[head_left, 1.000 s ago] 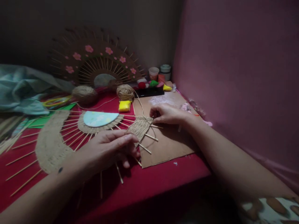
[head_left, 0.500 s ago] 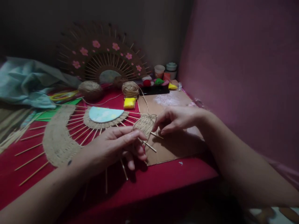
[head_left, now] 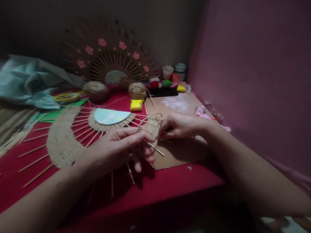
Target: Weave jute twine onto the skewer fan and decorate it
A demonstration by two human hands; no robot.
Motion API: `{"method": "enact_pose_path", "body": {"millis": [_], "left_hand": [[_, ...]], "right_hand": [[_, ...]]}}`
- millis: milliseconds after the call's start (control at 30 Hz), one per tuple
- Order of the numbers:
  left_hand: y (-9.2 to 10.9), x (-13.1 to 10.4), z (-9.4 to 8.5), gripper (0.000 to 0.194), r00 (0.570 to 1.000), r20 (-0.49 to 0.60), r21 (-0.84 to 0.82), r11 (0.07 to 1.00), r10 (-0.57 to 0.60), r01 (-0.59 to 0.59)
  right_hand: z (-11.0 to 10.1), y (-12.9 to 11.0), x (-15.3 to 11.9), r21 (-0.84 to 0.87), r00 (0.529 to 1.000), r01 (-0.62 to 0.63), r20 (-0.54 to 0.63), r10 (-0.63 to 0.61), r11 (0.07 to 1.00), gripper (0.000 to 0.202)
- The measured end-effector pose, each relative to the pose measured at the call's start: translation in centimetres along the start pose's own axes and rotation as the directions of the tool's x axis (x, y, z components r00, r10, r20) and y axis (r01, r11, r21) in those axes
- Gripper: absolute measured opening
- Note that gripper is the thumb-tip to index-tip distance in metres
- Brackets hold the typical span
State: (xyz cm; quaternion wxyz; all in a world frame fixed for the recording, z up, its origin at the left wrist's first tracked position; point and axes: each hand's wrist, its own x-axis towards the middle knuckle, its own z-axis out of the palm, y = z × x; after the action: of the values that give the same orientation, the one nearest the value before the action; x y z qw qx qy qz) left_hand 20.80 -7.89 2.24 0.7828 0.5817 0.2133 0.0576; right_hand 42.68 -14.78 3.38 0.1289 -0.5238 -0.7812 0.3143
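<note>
On the red table (head_left: pixel 170 187), furthest left, a pale blue cloth (head_left: pixel 26 82) lies bunched. Next comes my half-round fan of skewers and woven jute (head_left: pixel 73 136), its blue half-disc (head_left: pixel 110 116) at the middle. My left hand (head_left: pixel 121 149) curls over the fan's right edge, thumb and forefinger pinched shut on a skewer there. Just right of it, my right hand (head_left: pixel 181 126) pinches the jute twine (head_left: pixel 155 117) at the woven patch, fingers nearly closed, over the cardboard sheet (head_left: pixel 179 152). Behind stand two twine balls (head_left: pixel 137 90), a black tray (head_left: pixel 162 92) holding coloured clay lumps, and a small cup (head_left: pixel 168 72); what it holds I cannot tell.
</note>
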Motion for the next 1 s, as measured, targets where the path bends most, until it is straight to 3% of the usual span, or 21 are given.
{"method": "enact_pose_path", "body": {"millis": [167, 300, 367, 667, 867, 1000], "left_hand": [[0.2, -0.3, 0.0, 0.025, 0.998, 0.049, 0.148, 0.988, 0.028, -0.035], [0.9, -1.1, 0.7, 0.025, 0.996, 0.038, 0.472, 0.877, 0.076, -0.085], [1.3, -1.3, 1.1, 0.025, 0.994, 0.089, 0.545, 0.831, 0.068, -0.106], [1.0, -0.6, 1.8, 0.019, 0.927, 0.371, 0.578, 0.770, 0.048, -0.271], [0.9, -0.3, 2.2, 0.020, 0.896, 0.444, 0.591, 0.754, -0.005, -0.288], [0.9, -0.3, 2.0, 0.020, 0.905, 0.424, 0.606, 0.757, -0.045, -0.246]], "right_hand": [[0.0, -0.1, -0.1, 0.019, 0.998, -0.022, 0.062, 0.021, 1.000, 0.022], [-0.2, -0.3, -0.2, 0.028, 0.996, -0.034, 0.081, 0.032, 0.999, 0.024], [-0.2, -0.4, -0.3, 0.040, 0.997, -0.033, 0.078, 0.030, 0.999, 0.023], [-0.2, 0.1, -0.3, 0.070, 0.994, -0.034, 0.103, 0.026, 0.997, 0.020], [-0.2, 0.1, -0.2, 0.066, 0.995, -0.034, 0.101, 0.027, 0.997, 0.018], [-0.2, -0.1, -0.3, 0.063, 0.995, -0.029, 0.096, 0.022, 0.998, 0.018]]}}
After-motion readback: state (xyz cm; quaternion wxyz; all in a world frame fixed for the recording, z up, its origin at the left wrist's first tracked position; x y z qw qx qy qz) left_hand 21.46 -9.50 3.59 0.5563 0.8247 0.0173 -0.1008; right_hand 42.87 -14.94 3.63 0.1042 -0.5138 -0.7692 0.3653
